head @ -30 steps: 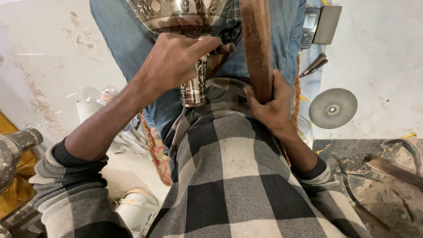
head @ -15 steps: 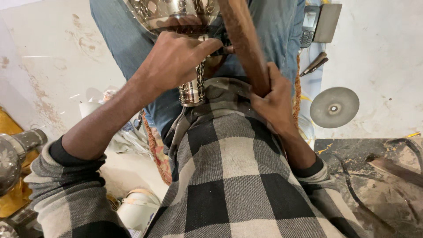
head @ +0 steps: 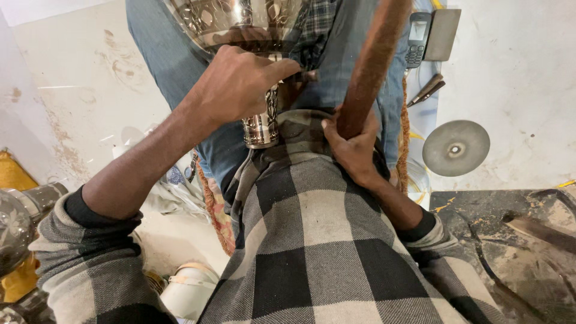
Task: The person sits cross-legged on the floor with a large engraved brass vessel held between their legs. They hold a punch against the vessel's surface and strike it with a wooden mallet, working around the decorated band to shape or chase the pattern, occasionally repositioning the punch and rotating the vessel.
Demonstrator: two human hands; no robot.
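Observation:
A shiny engraved metal goblet (head: 240,24) lies over my lap, its bowl at the top of the view and its patterned stem (head: 263,123) pointing toward me. My left hand (head: 237,84) is wrapped around the stem just below the bowl. My right hand (head: 354,147) grips the lower end of a thick reddish-brown wooden rod (head: 375,60), which slants up and to the right beside the goblet. Both hands rest over my jeans and checked shirt.
A grey round disc (head: 456,147) lies on the pale floor at right. A mobile phone (head: 418,37) and a small metal tool (head: 427,90) lie above it. A dusty dark slab (head: 516,252) sits at lower right, another metal vessel (head: 18,222) at far left.
The wooden rod has tilted from near upright to leaning right. My left hand has slid round the goblet's stem, and the goblet has shifted slightly.

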